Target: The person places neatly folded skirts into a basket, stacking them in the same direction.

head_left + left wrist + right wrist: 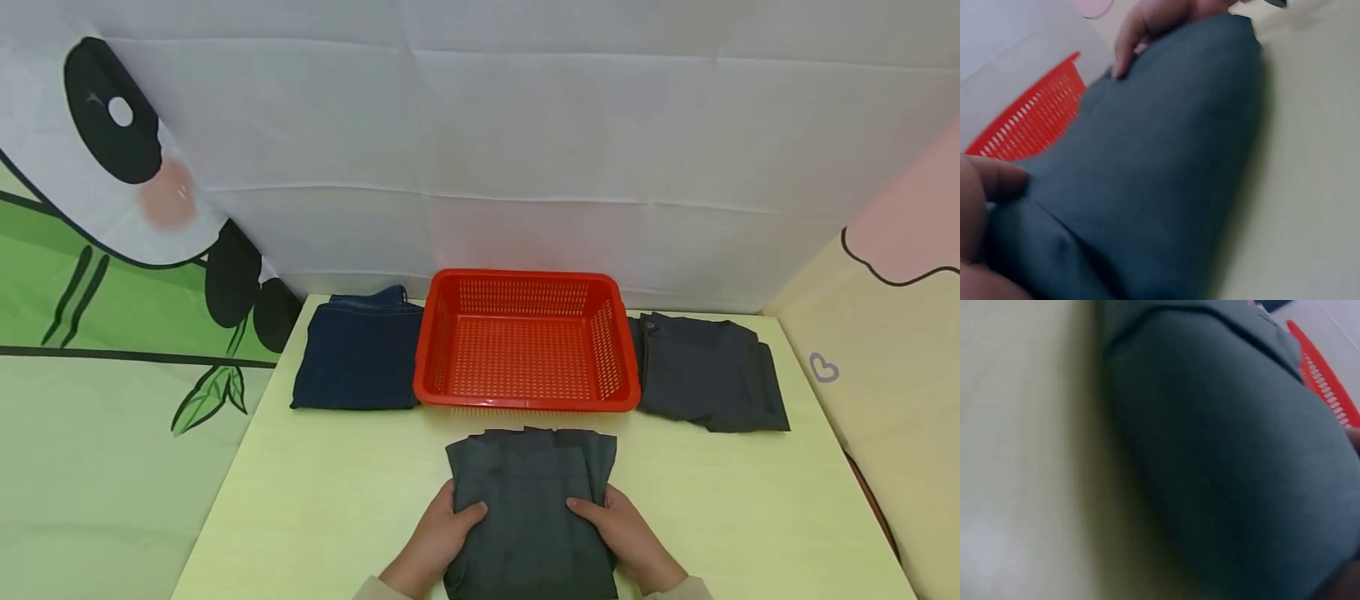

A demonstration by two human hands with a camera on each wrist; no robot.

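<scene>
A folded dark grey-green garment [534,517] is held up at the front of the table, its layered far edge toward the basket. My left hand [442,529] grips its left side with the thumb on top and the other fingers hidden beneath. On the opposite side my right hand [630,533] grips it the same way, thumb over the cloth. In the left wrist view the garment [1154,137] bulges between both hands. The right wrist view is blurred and mostly filled by the cloth [1222,437].
A red plastic basket [525,403] with nothing in it stands at the back middle of the pale yellow table [300,500]. Folded dark blue jeans [358,358] lie left of it, folded dark grey trousers [708,371] right of it. A printed cloth [562,125] hangs behind.
</scene>
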